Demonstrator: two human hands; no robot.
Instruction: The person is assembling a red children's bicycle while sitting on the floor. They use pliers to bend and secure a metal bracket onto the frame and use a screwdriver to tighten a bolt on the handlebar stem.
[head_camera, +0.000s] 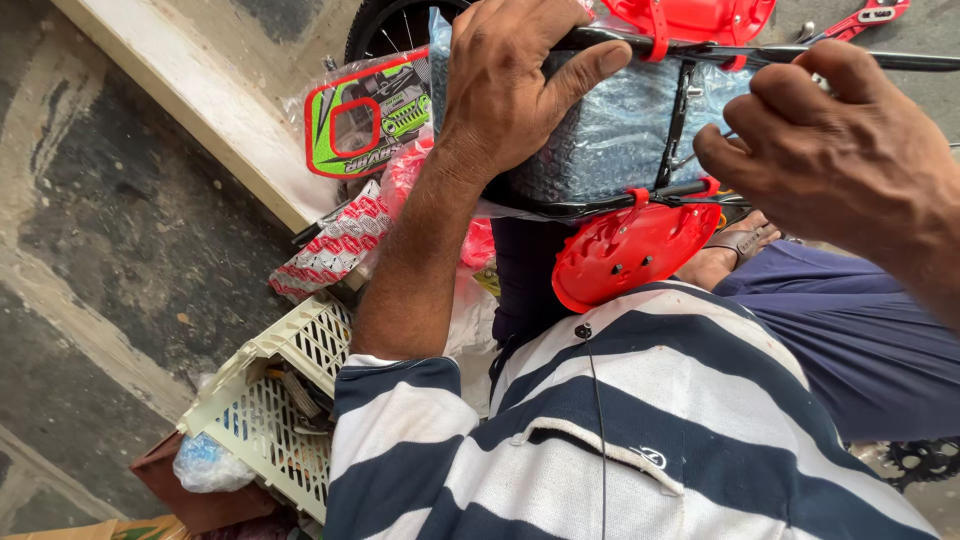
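My left hand (515, 75) grips the top of a bicycle part wrapped in clear bubble wrap (610, 130), thumb lying along a thin black rod (760, 52). My right hand (835, 150) is curled at the right side of the wrapped part, fingertips pinched near a black stay (680, 120); whether it holds something small is hidden. Two red plastic guard pieces are clipped to the black rods, one below (625, 255) and one above (700, 18). My striped shirt (600, 420) fills the lower frame.
A cream plastic crate (275, 400) with tools stands at lower left beside a bag (205, 465). A green and red plastic plate (365, 115), red-printed packaging (340, 245), a black wheel (390, 25), a concrete step (215, 105), a chainring (925, 460) and a sandalled foot (730, 250) surround me.
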